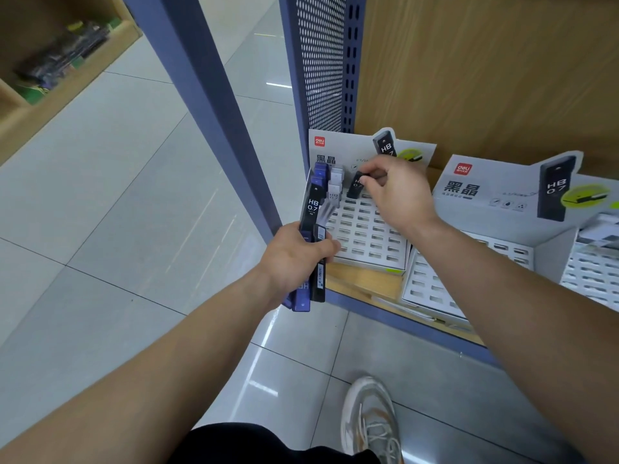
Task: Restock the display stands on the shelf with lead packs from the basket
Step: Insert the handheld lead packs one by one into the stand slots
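Black lead pack (355, 186) is pinched at its upper end between thumb and fingertips of the right hand (398, 192). Its lower end sits at a back-row slot of the left display stand (365, 236); whether it is seated cannot be told. The left hand (294, 256) grips a loose bundle of packs (313, 229) just off the shelf (361, 281) edge. No basket is in view.

Risks: a pack held only by its top may enter the slot tilted and knock over its neighbours. The bundle is fanned, not squared, so one pack could slide out onto the floor tiles (134, 195).

Count: two display stands with header cards, the second stand (502, 195) to the right. Standing in the left stand, apparently two blue packs (320, 170) and two white packs (336, 182). The bundle holds at least two black and two blue; the exact number cannot be told.
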